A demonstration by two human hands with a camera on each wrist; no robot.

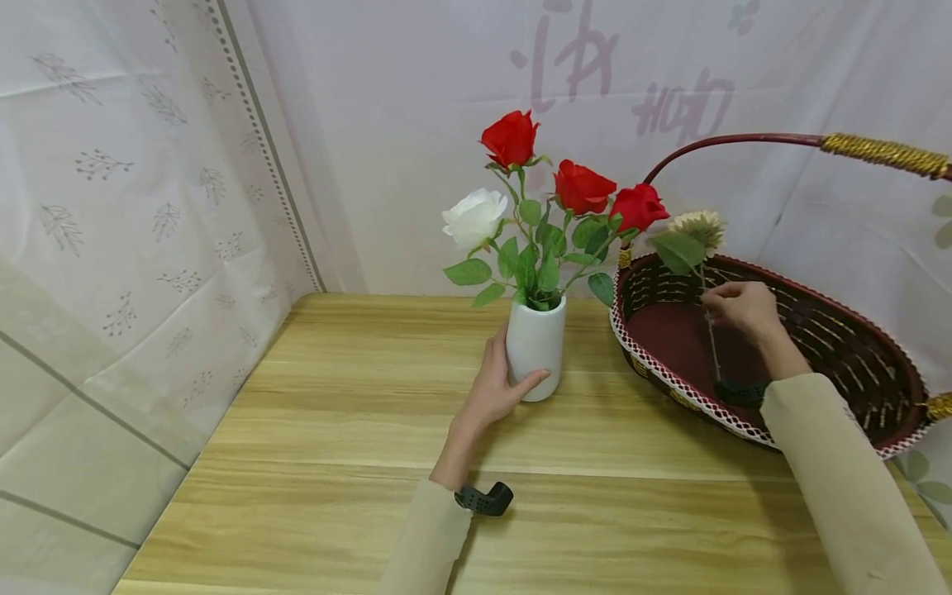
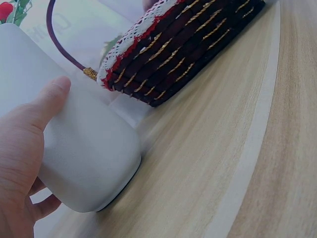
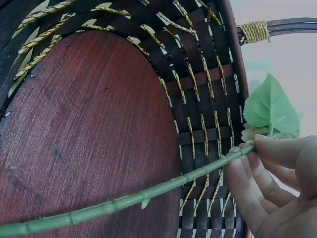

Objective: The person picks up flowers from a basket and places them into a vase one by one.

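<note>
A white vase [image 1: 535, 351] stands upright on the wooden table, with my left hand [image 1: 492, 384] curled round its lower side. In the left wrist view the thumb lies along the front of the vase [image 2: 89, 144]. Three red roses [image 1: 583, 188] and a white rose [image 1: 474, 218] rise from its mouth. My right hand [image 1: 747, 310] pinches the stem of a pale cream flower [image 1: 697, 230] above the basket. Seen from the right wrist, the green stem [image 3: 133, 199] crosses the basket's opening, thumb and fingertips closed on it near a leaf [image 3: 272, 106].
The dark woven basket [image 1: 825, 326] with white lace trim and a tall arched handle [image 1: 744, 139] stands at the table's right. Its red-brown bottom [image 3: 89, 129] shows bare. A patterned curtain [image 1: 402, 149] hangs behind the wooden table [image 1: 349, 430].
</note>
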